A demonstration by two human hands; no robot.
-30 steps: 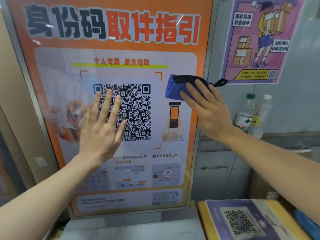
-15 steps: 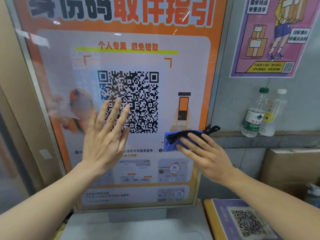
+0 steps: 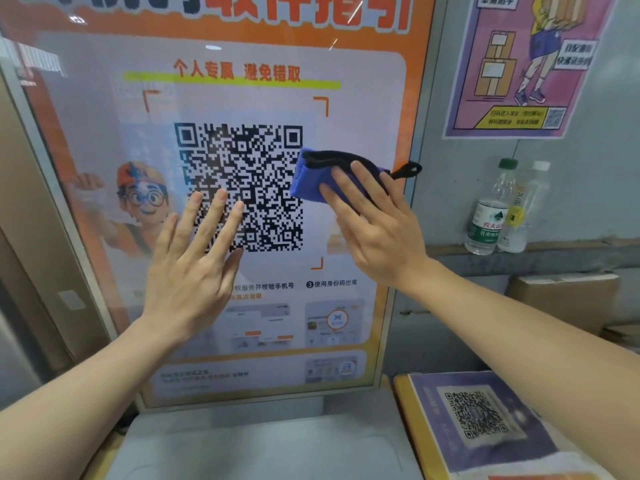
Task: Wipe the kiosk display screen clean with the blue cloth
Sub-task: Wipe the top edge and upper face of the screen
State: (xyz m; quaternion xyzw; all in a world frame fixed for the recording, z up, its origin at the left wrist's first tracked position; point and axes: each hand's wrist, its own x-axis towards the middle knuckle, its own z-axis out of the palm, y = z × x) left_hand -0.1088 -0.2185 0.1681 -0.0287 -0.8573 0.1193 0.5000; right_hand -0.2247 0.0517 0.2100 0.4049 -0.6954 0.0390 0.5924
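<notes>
The kiosk display screen (image 3: 104,133) stands upright in front of me, showing an orange poster with a large QR code. A folded blue cloth (image 3: 308,180) with black trim and a black loop lies flat against the screen at the QR code's right edge. My right hand (image 3: 374,220) presses the cloth to the glass with straight, spread fingers. Lower left of the QR code, my left hand (image 3: 194,268) rests flat on the screen with its fingers extended.
Two plastic water bottles (image 3: 488,216) stand on a ledge to the right of the kiosk. A purple poster (image 3: 519,64) hangs on the grey wall above them. A printed QR sheet (image 3: 478,417) lies at the lower right, with a cardboard box (image 3: 561,299) behind.
My right hand slid the cloth down the screen's right side, then back up and leftward to the QR code's edge. My left hand stayed flat on the screen.
</notes>
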